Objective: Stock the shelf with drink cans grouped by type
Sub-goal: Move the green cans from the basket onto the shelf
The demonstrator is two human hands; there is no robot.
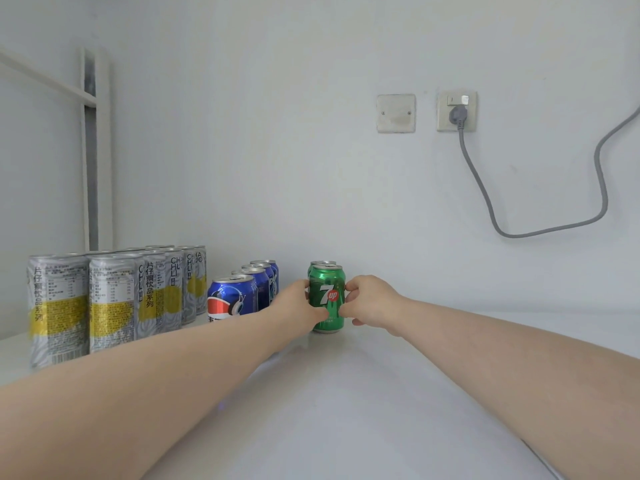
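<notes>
Head view, stock as it stands on the white shelf (346, 393) in front of you.

Item 1: green 7up can (327, 299). Upright on the shelf, logo facing you, at the front of the green line. You hold it from both sides.

Item 2: your left hand (304, 306). Fingers are curled round the can's left side, with the thumb lying across the lower front of the label.

Item 3: your right hand (370, 303). Fingers are bent in and pinch the can's right side.

Item 4: second green can (322, 263). Directly behind the first and touching or nearly touching it; only its top and shoulder show.

Item 5: blue cans (231, 299). Four in a single file running toward the wall, just left of the green line, upright.

Item 6: silver-and-yellow cans (110, 303). Taller, in two files several deep, at the far left beside the blue ones.

Item 7: wall fittings, upper right. A blank wall plate (396, 113); beside it a socket (456, 111) with a grey plug (457, 114) in it; a grey cable (485, 192) hangs down, loops and leaves at the right edge.

Item 8: white frame (93, 150), upright, in the left corner behind the tall cans.
</notes>
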